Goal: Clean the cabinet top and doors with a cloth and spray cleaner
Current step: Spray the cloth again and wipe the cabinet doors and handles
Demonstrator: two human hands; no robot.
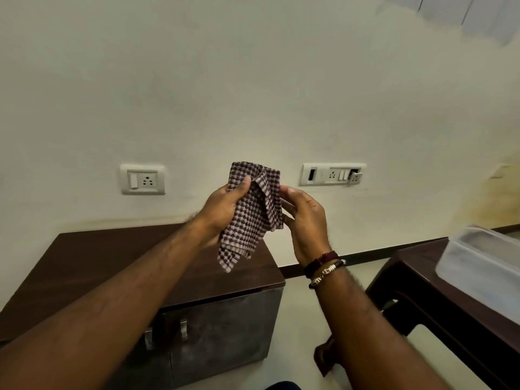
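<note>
Checked cloth (pixel 253 209), brown and pale, is held up in front of the wall (pixel 253 80), above the right end of the cabinet (pixel 219 327). Left hand (pixel 222 212) grips the cloth's left side: thumb pressed over the front of the fabric, fingers (pixel 242 187) curled round it, fabric bunched in the palm. Right hand (pixel 305 218) is at the cloth's right edge, fingers (pixel 289 192) bent and touching the fabric; how firmly they hold it cannot be told. One corner of the cloth hangs down free below the left hand. Cloth appears partly folded, with a crease running down its middle.

Cabinet is dark brown, standing against the wall at lower left. Cabinet top (pixel 84 263) is a dark wood-grain surface. Two cabinet doors (pixel 225 333) face near, both closed, each with a small metal handle (pixel 183 329) close to the centre seam. Door faces look dull and smeared.

Right wrist carries a dark band and a metal bracelet (pixel 326 270). Wall holds a white socket plate (pixel 142 179) at left and a wider switch plate (pixel 332 173) at right, one module of which hangs loose. Yellowish staining marks the wall at far right. Dark tabletop (pixel 422 277) at right carries a translucent plastic container (pixel 484 263). A brown rag (pixel 323 356) lies on the floor between cabinet and table
</note>
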